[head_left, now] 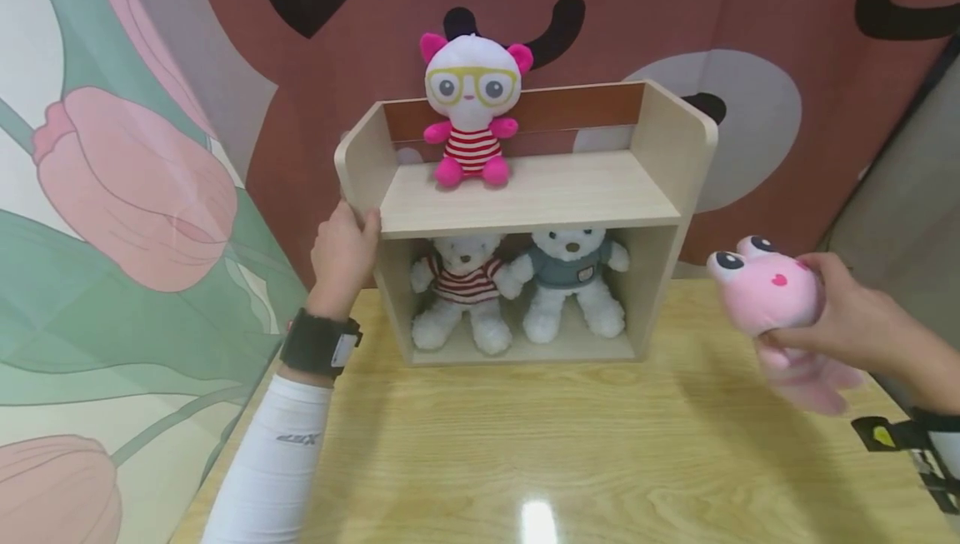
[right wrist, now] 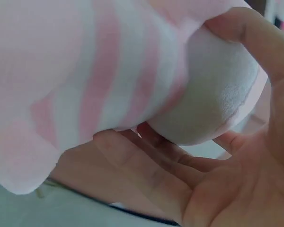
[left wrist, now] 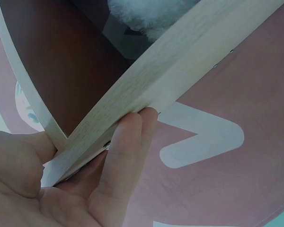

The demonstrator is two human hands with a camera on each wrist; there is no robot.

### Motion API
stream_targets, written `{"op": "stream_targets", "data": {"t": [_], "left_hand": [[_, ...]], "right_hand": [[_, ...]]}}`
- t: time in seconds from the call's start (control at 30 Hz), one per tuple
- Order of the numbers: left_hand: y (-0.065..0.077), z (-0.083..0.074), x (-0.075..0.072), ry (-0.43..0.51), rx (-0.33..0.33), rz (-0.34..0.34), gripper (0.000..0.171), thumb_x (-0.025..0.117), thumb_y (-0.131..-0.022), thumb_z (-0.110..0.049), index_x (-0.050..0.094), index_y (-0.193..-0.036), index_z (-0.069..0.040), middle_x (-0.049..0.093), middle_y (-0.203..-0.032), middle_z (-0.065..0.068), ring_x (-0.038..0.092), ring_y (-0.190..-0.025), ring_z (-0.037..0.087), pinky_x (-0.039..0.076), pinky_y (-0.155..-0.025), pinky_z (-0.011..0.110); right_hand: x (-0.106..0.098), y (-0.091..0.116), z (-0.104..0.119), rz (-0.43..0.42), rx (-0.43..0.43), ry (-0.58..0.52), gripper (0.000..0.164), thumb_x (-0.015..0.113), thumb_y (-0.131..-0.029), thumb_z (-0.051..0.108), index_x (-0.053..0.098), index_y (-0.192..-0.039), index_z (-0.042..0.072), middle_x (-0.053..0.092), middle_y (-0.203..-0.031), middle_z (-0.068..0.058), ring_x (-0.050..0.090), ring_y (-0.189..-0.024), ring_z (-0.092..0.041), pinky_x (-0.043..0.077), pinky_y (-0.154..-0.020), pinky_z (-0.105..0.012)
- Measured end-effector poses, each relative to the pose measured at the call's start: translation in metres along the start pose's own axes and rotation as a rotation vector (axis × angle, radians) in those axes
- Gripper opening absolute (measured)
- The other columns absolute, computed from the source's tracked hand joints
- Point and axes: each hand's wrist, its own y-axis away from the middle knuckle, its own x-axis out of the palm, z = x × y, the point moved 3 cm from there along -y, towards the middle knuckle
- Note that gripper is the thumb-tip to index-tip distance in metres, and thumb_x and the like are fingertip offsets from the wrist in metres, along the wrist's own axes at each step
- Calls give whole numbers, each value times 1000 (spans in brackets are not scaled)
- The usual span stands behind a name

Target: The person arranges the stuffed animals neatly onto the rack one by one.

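Note:
My left hand [head_left: 342,257] grips the left side panel of a small two-tier wooden shelf [head_left: 652,219]. In the left wrist view the thumb lies on one face of the panel and the fingers [left wrist: 120,156] on the other. At the right, my right hand [head_left: 858,315] holds a pink plush frog [head_left: 765,286] with bulging eyes above the table. Its pink-and-white striped body [right wrist: 118,71] fills much of the right wrist view, with thumb and fingers around the head and neck. The frog is apart from the shelf.
On the upper tier sits a white-and-pink plush with yellow glasses [head_left: 472,102]. Below are two white teddy bears, one in a striped shirt [head_left: 465,284], the other in a blue-grey shirt [head_left: 558,269]. The shelf stands on a wood-grain table [head_left: 480,444] against a printed curtain [head_left: 300,136].

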Motion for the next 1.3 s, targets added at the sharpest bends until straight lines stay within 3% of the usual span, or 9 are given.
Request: {"op": "stream_targets", "data": {"t": [0.37, 0.43, 0.53, 0.6, 0.73, 0.87, 1.03, 1.13, 1.3], "left_hand": [[0, 0, 1, -6, 7, -1, 46, 41, -106, -39, 53, -125, 1, 65, -106, 23, 66, -98, 40, 51, -84, 55], [0, -1, 1, -7, 10, -2, 46, 41, -106, -39, 53, -125, 1, 65, -106, 23, 66, -97, 40, 51, -83, 55], [0, -1, 1, -6, 13, -11, 46, 41, -106, -39, 53, -123, 2, 65, -104, 22, 66, -96, 39, 51, -82, 55], [0, -1, 1, -9, 15, -20, 46, 42, -105, -39, 54, -122, 2, 64, -102, 22, 66, -95, 39, 50, -82, 56], [1, 0, 1, -14, 12, -28, 46, 42, -105, -39, 54, -123, 2, 65, -101, 23, 65, -93, 39, 50, -81, 56], [1, 1, 1, -12, 8, -20, 48, 41, -105, -39, 53, -125, 3, 65, -104, 24, 66, -96, 41, 50, -82, 56], [1, 0, 1, -7, 10, -20, 46, 42, -105, -38, 54, -123, 2, 65, -103, 23, 66, -96, 40, 50, -82, 56], [0, 0, 2, -9, 13, -29, 46, 41, -105, -38, 54, -123, 2, 65, -101, 22, 65, -93, 39, 50, -81, 55], [1, 1, 3, -12, 10, -32, 46, 41, -105, -38, 54, -123, 3, 64, -100, 22, 65, -92, 38, 50, -79, 54]], "right_hand": [[-18, 25, 65, -68, -85, -12, 114, 94, -63, 43, 27, -146, 3, 58, -118, -31, 61, -93, -40, 42, -63, -33], [-22, 28, 77, -85, -119, -44, 112, 95, -62, 40, 29, -146, 7, 61, -120, -30, 63, -97, -20, 42, -64, -29], [-30, 31, 96, -114, -171, -135, 106, 97, -62, 31, 33, -145, 15, 62, -123, -29, 55, -97, 10, 44, -63, -23], [-34, 30, 112, -148, -217, -232, 104, 97, -62, 19, 34, -144, 19, 61, -128, -18, 49, -92, 21, 48, -63, -17], [-42, 25, 148, -215, -327, -424, 102, 93, -60, -4, 38, -141, 23, 58, -124, 1, 61, -94, 6, 53, -68, -13], [-50, 15, 178, -255, -364, -501, 98, 90, -63, -8, 38, -140, 22, 56, -121, 0, 65, -93, -7, 53, -71, -14], [-68, -5, 207, -307, -230, -509, 94, 91, -72, 15, 32, -145, 20, 44, -138, -5, 56, -116, -23, 52, -82, -17], [-78, -23, 222, -331, -143, -529, 96, 89, -75, 30, 27, -147, 19, 39, -143, -6, 51, -124, -29, 51, -93, -31], [-83, -57, 242, -378, -24, -446, 105, 84, -73, 52, 20, -150, 18, 40, -147, -11, 49, -129, -29, 45, -103, -50]]}}
